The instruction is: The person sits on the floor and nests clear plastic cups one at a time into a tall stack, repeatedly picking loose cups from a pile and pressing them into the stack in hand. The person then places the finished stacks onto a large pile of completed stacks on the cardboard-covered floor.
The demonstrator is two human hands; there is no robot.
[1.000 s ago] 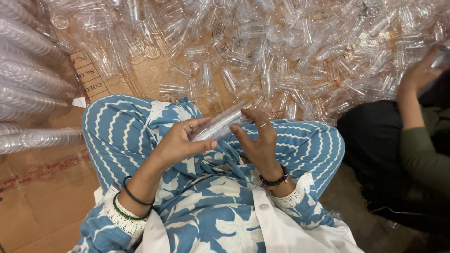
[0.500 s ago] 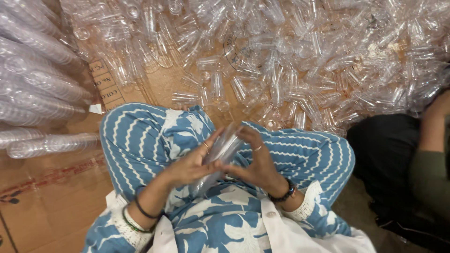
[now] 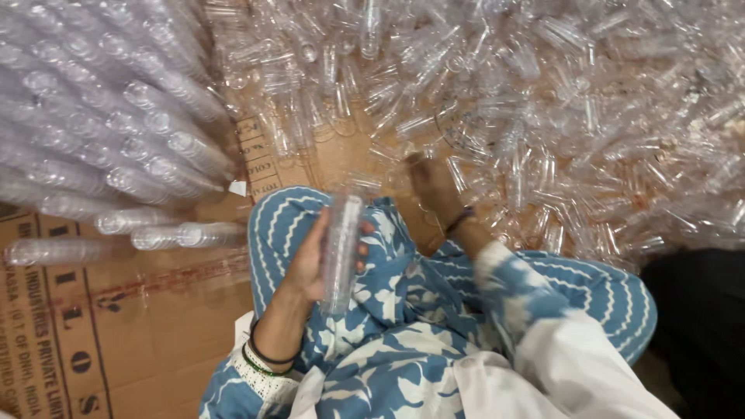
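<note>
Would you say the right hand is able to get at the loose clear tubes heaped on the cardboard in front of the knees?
Probably yes: the right hand is stretched out at the edge of the loose clear tubes, with nothing between them. The left hand holds a stack of tubes apart.

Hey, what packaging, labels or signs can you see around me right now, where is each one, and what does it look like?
Flattened brown cardboard box: spread on the floor at lower left, tan with dark printed lettering and a faint reddish stripe.
Second printed cardboard flap: beside the loose heap of clear plastic tubes, tan with small dark print.
Small white paper tag: at the tip of the stacked tubes, left of the knee.
No screens.
</note>
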